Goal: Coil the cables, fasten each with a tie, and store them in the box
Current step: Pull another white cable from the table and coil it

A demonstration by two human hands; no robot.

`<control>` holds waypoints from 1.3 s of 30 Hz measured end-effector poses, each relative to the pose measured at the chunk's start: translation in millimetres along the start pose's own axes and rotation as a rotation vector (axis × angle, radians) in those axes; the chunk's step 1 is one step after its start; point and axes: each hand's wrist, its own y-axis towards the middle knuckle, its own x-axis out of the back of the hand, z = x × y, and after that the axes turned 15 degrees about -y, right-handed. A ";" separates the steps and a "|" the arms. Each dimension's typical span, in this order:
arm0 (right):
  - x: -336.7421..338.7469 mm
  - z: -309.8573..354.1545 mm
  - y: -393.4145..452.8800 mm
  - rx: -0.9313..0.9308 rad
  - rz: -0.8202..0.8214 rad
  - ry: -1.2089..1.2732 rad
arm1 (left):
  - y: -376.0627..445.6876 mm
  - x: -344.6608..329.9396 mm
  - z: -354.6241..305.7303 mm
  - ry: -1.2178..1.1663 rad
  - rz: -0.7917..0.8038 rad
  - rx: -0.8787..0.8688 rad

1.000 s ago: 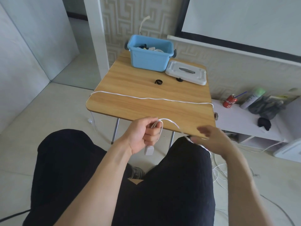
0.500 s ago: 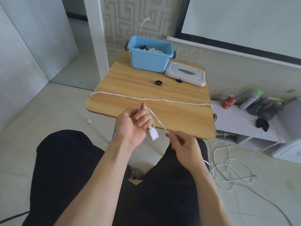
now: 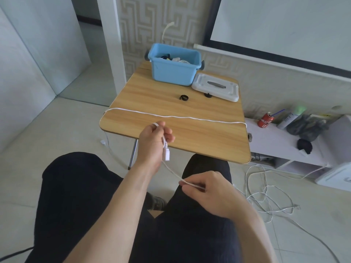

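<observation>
- The white cable [image 3: 171, 172] runs taut between the two hands, just in front of the counter [image 3: 190, 133] and above the person's lap; its plug [image 3: 166, 153] hangs below the left hand.
- The left hand [image 3: 154, 141] is closed around the plug end, with a small first loop showing over the fingers.
- The right hand [image 3: 207, 190] pinches the cable between thumb and fingertips, lower and nearer the body.
- From the right hand the slack drops to the floor, where the rest lies in a loose tangle [image 3: 269, 196].
- A second white cable [image 3: 180, 117] lies stretched across the counter, both ends over the edges.
- Two black ties [image 3: 183, 97] sit on the counter, well apart from the hands.
- The blue box [image 3: 173, 73] stands at the far edge, some cables already in it, its white lid [image 3: 216, 88] just beside it.
- My read: coiling has only just begun. Next, the right hand should bring its length up to the left to lay another loop, letting the slack feed without snagging in the tangle.
</observation>
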 end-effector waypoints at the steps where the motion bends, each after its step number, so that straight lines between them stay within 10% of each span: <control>1: 3.3 2.7 -1.4 0.007 -0.009 0.008 | -3.7 -2.1 2.0 0.059 0.038 -0.003; 13: 39.5 0.8 8.0 -0.122 -0.432 0.308 | -23.4 -7.5 -0.7 0.392 0.851 0.711; 20: 44.9 -9.3 9.3 -0.217 -0.534 0.250 | -19.0 -5.7 1.5 0.110 0.530 0.571; 24: 49.2 -9.8 4.0 -0.138 -0.341 0.218 | -1.0 -3.2 21.0 -0.285 0.000 0.503; 29: 50.6 -6.3 -3.9 -0.087 -0.115 0.137 | 5.5 2.3 24.3 -0.654 -0.251 0.311; 35: 43.1 -3.7 10.4 -0.092 -0.493 0.274 | -12.8 3.7 14.8 0.241 0.396 0.522; 39: 35.1 -17.1 25.8 -0.279 -0.774 0.402 | -24.4 -0.4 8.8 0.314 0.734 0.732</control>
